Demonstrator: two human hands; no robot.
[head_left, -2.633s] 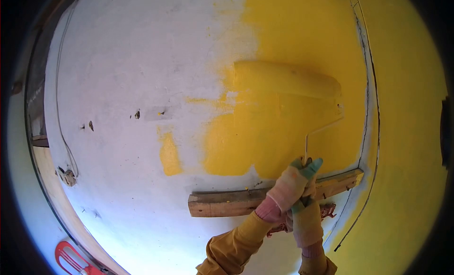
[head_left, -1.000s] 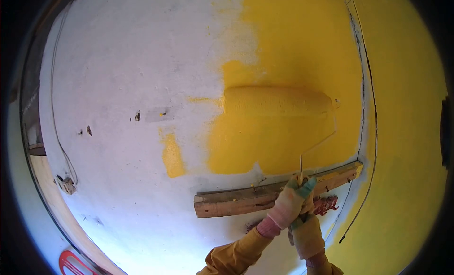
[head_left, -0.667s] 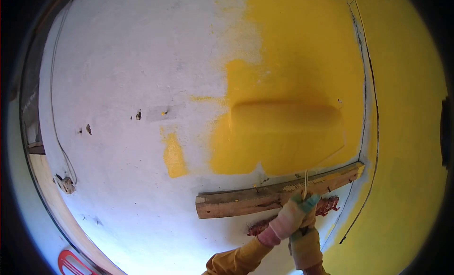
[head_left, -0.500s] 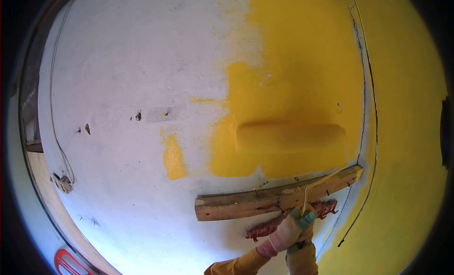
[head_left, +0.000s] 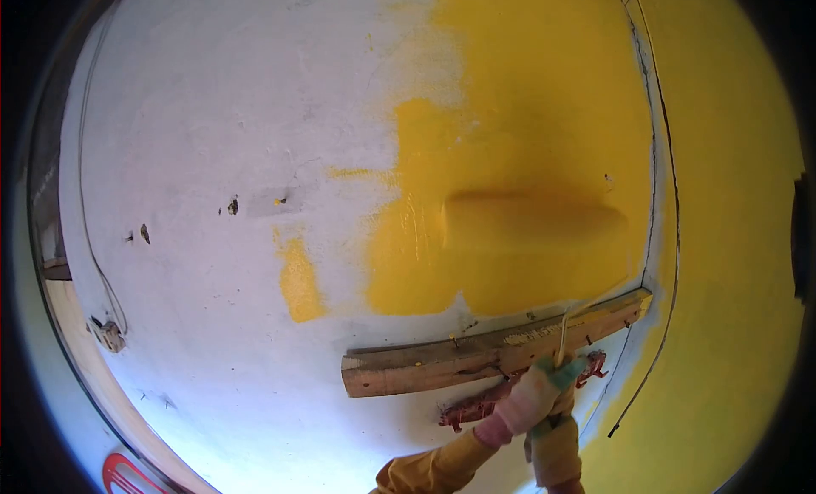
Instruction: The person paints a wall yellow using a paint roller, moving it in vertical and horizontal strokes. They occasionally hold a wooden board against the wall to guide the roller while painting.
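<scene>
Both my hands wear light work gloves and grip the handle of a paint roller (head_left: pixel 535 222), one above the other. My left hand (head_left: pixel 531 396), with a pink cuff and green-tipped fingers, is closed around the upper handle. Below it my right hand (head_left: pixel 552 450) is wrapped round the lower part, partly hidden. The thin metal rod rises past a wooden board to the roller, whose yellow cover is smeared by motion against the wet yellow paint. The wall (head_left: pixel 195 282) is yellow at right and whitish at left.
The wooden board (head_left: pixel 425 371) juts from the wall just above my hands. A reddish ragged piece (head_left: pixel 476 409) sits under it. A dark cable (head_left: pixel 677 239) hangs by the cracked corner at right. At far left, a pale cable (head_left: pixel 82 171) runs down to a socket-like fixture (head_left: pixel 109 334).
The roller has moved slightly right and up on the wall, and both hands have shifted right with its handle. The view has turned a little, so the wall appears shifted left.
</scene>
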